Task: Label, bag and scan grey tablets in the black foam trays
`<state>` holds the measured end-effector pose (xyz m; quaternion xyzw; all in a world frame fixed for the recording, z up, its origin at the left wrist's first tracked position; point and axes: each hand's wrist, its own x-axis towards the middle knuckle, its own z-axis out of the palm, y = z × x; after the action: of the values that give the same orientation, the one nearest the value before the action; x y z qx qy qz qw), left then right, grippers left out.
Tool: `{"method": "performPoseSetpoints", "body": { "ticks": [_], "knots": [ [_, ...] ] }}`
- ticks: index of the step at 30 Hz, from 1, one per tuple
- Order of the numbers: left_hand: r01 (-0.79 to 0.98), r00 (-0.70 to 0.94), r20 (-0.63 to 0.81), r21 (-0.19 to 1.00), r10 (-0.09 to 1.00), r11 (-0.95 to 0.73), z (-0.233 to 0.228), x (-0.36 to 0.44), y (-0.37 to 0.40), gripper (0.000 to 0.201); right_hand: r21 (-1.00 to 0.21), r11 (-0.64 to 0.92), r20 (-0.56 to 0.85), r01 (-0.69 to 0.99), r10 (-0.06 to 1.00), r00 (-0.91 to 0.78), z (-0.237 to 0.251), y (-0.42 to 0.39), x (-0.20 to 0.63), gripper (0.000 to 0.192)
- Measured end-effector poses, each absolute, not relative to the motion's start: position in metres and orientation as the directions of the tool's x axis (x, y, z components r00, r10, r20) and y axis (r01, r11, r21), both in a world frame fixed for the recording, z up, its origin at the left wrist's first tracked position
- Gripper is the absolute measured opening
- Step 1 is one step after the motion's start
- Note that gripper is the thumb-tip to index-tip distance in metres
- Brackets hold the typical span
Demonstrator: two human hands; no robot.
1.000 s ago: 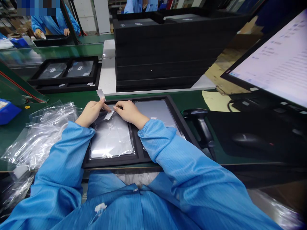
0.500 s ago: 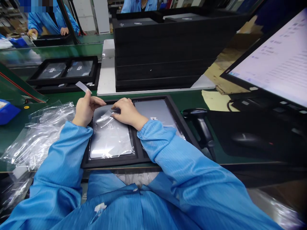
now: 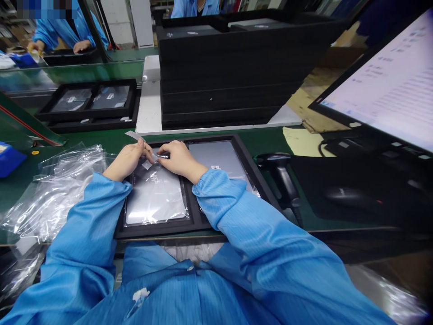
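Tray [image 3: 194,216] w/ 2 devices centre; bags [image 3: 57,189] left, scanner [image 3: 282,174] right, stack [image 3: 230,76] behind.

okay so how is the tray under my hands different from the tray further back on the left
The near tray lies right at the bench edge, with the left hand and right hand on its bagged left device; the far tray sits behind, untouched. The near tray lies single on the green mat; the far tray seems to rest on another tray. Both are black, with two side-by-side pockets holding flat grey devices.
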<state>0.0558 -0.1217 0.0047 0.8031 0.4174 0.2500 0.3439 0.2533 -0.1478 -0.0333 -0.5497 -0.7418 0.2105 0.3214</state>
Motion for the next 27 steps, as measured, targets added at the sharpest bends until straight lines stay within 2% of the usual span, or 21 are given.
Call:
{"method": "performPoseSetpoints", "body": {
  "ticks": [8, 12, 17, 25, 27],
  "knots": [
    [0.486, 0.597, 0.059, 0.767, 0.8, -0.419, 0.004, 0.055, -0.119, 0.092, -0.659, 0.303, 0.242, 0.688, 0.952, -0.187, -0.033, -0.148, 0.253, 0.012],
    [0.455, 0.537, 0.077, 0.812, 0.84, -0.365, 0.004, 0.054, -0.122, 0.094, -0.659, 0.304, 0.235, 0.688, 0.952, -0.196, -0.031, -0.148, 0.253, 0.011],
    [0.28, 0.481, 0.096, 0.925, 0.871, -0.257, 0.0, 0.057, -0.121, 0.097, -0.663, 0.304, 0.248, 0.684, 0.952, -0.182, -0.032, -0.147, 0.254, 0.011],
    [0.167, 0.386, 0.133, 0.963, 0.913, -0.211, 0.009, 0.056, -0.122, 0.097, -0.628, 0.298, 0.216, 0.719, 0.954, -0.207, -0.031, -0.149, 0.252, 0.014],
    [0.148, 0.396, 0.106, 0.973, 0.912, -0.178, 0.01, 0.056, -0.124, 0.095, -0.623, 0.302, 0.215, 0.721, 0.953, -0.214, -0.031, -0.15, 0.252, 0.016]
  ]
}}
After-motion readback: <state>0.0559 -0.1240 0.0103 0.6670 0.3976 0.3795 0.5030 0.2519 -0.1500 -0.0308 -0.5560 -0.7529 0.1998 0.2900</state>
